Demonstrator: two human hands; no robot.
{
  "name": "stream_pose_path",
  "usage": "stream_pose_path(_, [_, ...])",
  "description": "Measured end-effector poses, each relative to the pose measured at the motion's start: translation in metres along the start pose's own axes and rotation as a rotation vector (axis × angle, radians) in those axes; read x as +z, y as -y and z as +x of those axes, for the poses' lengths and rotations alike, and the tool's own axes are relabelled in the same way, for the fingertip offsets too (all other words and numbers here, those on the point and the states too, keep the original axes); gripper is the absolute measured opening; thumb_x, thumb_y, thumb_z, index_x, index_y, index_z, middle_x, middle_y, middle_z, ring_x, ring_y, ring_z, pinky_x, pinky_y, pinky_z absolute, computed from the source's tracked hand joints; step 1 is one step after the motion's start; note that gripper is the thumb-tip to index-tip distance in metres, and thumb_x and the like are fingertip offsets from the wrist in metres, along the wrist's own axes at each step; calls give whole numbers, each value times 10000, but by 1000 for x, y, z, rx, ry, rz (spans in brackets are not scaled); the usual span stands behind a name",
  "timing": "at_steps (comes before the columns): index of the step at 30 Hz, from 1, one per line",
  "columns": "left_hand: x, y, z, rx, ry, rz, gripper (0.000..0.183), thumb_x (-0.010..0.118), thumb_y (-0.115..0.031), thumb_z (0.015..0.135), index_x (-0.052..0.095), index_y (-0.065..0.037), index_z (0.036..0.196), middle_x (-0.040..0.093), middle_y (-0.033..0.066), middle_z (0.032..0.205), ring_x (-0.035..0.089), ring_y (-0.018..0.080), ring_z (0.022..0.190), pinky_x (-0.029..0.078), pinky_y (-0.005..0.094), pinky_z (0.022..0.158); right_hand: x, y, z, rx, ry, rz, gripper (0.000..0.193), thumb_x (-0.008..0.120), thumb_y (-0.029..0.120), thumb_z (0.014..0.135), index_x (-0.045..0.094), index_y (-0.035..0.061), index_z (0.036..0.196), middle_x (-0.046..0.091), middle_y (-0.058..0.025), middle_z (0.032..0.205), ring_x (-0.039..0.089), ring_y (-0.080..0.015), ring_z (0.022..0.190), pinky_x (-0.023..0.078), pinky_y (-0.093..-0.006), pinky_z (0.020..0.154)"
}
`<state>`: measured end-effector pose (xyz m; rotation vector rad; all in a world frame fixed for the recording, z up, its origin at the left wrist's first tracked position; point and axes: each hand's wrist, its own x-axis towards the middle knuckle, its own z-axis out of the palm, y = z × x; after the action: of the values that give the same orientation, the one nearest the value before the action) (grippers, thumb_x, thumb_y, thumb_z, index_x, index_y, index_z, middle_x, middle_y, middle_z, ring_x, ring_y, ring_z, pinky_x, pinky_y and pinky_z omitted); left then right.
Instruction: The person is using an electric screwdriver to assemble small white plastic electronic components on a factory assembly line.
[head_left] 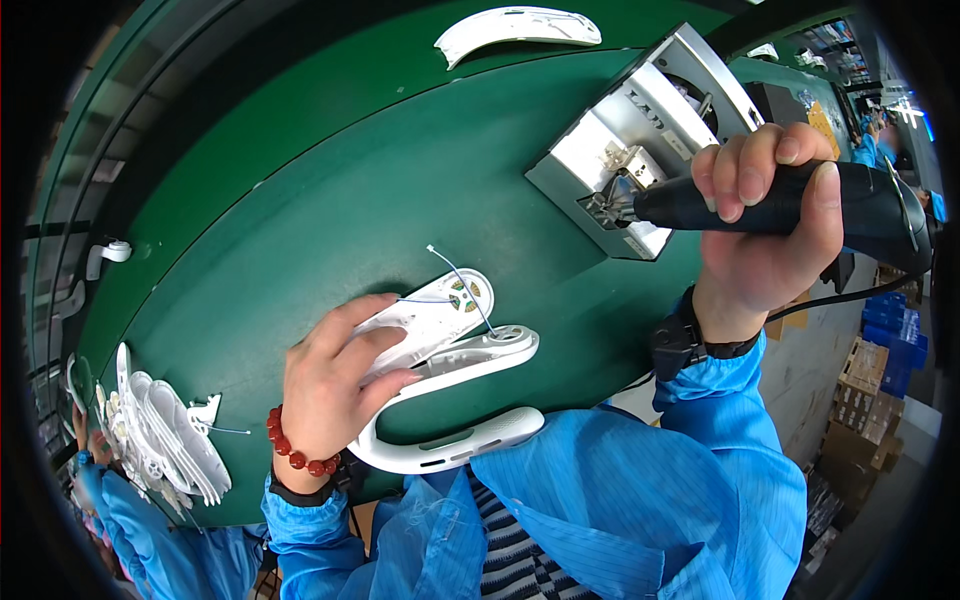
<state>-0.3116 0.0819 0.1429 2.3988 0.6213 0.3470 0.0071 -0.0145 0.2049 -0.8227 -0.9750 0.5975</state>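
Note:
My right hand (765, 215) is wrapped round a black electric screwdriver (850, 205). The driver's tip reaches the metal pickup of a silver box-shaped screw feeder (600, 145), where a small white block sits. With fingers curled over it, my left hand (340, 370) grips a white curved plastic housing (440, 455); its lower arm curls back near my jacket. Against the same hand's fingers lies a white oblong plastic cover (430, 315) with a round green-and-gold part near its end. A thin blue-grey wire (462, 280) crosses the cover and runs to the housing's rounded end.
A stack of white plastic shells (175, 435) lies at the left, beside another person's blue sleeve (165, 545). One curved white shell (520, 28) rests at the far side of the green table (300, 215). The driver's black cord (820, 308) trails off right. Blue crates (890, 335) and cartons stand beyond.

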Motion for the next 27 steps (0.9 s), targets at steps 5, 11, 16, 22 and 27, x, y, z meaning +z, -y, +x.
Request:
stream_pose_path(5, [-10, -21, 8, -88, -45, 81, 367, 777, -176, 655, 682, -88, 998, 624, 71, 1069, 617, 274, 905, 516, 371, 717, 6, -3, 2, 20, 95, 120, 293, 345, 331, 993, 488, 78, 1029, 531, -59, 757, 481, -142, 591, 407, -323, 621])
stream_pose_path(11, [-2, -40, 30, -33, -365, 0, 393, 794, -80, 630, 695, -72, 1010, 542, 66, 850, 534, 237, 767, 435, 344, 660, 65, 10, 15, 192, 283, 291, 287, 452, 363, 924, 473, 86, 997, 507, -7, 760, 482, -90, 579, 371, -284, 626])
stream_pose_path(16, [18, -32, 28, -51, -436, -159, 397, 815, -47, 619, 700, -66, 998, 543, 66, 852, 540, 230, 766, 441, 330, 661, 90, -12, 12, 167, 422, 375, 286, 440, 361, 917, 458, 88, 1003, 527, -13, 766, 501, -103, 581, 380, -291, 606])
stream_pose_path(22, [20, -21, 23, 16, -532, -115, 173, 790, -127, 663, 691, -100, 801, 566, -5, 757, 551, 181, 693, 349, 328, 613, 104, -21, 8, 230, 432, 403, 290, 418, 370, 935, 454, 92, 1012, 527, -31, 771, 506, -133, 591, 377, -317, 613])
stream_pose_path(27, [18, -19, 21, -20, -519, -140, 130, 783, -123, 675, 699, -100, 771, 561, -4, 728, 549, 176, 672, 347, 330, 588, 107, -24, 9, 220, 465, 375, 292, 420, 373, 945, 455, 92, 1017, 533, -37, 778, 515, -133, 601, 377, -310, 610])
